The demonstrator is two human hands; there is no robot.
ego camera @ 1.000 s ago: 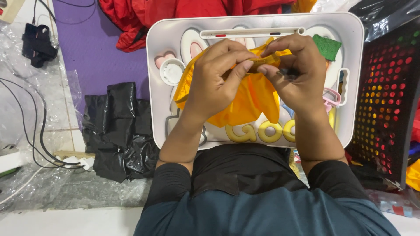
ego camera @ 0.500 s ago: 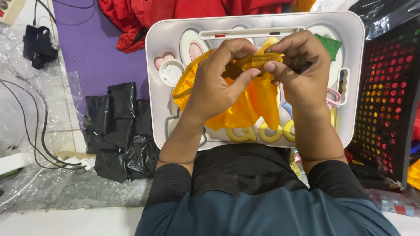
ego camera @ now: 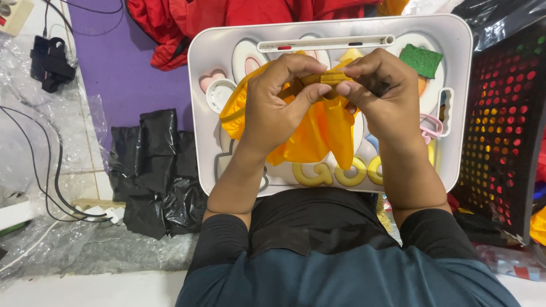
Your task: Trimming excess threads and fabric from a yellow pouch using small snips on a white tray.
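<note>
Both of my hands hold a thin yellow-orange plastic bag (ego camera: 324, 133) above a white lap tray (ego camera: 460, 153). My left hand (ego camera: 278, 102) pinches the bunched top edge of the bag from the left. From the right, my right hand (ego camera: 381, 94) pinches the same rolled edge, fingertips almost touching the left ones. The rest of the bag hangs down loose below the hands, over the tray's yellow raised letters (ego camera: 335, 173).
A green pad (ego camera: 421, 59) lies on the tray's far right. Folded black plastic bags (ego camera: 156, 170) sit on the floor to the left, by cables (ego camera: 40, 170) and bubble wrap. Red cloth (ego camera: 227, 17) lies beyond the tray. A black perforated basket (ego camera: 506, 113) stands right.
The bag's top edge has been gathered into a tighter roll between my fingertips. Both hands have drawn closer together, and the bag hangs narrower than before.
</note>
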